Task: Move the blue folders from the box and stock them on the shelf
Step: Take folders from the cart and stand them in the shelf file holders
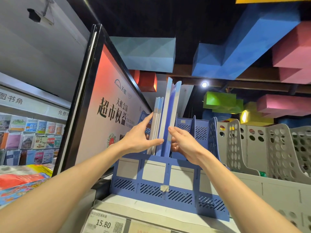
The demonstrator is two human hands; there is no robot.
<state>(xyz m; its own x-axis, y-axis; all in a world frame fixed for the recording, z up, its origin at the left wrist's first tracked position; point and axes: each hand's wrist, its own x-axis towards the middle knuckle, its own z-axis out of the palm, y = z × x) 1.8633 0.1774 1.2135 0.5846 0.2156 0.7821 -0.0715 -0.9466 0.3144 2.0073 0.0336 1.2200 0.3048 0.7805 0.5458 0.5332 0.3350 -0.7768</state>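
A blue slotted file rack (pixel 161 184) stands on the top shelf in front of me. A short pair of blue folders (pixel 157 115) stands upright in its left slots. Beside them rises a taller blue folder (pixel 170 108), sticking well above the rack. My left hand (pixel 141 137) holds the short folders, fingers along their left face and thumb across the front edges. My right hand (pixel 182 142) pinches the lower right edge of the tall folder. The box is out of view.
A large poster board (pixel 107 105) with a black frame leans at the left of the rack. Grey perforated file racks (pixel 276 148) fill the shelf to the right. A price tag reading 15.80 (pixel 107 223) sits on the shelf edge (pixel 185 221) below. Magazine racks (pixel 30 135) lie far left.
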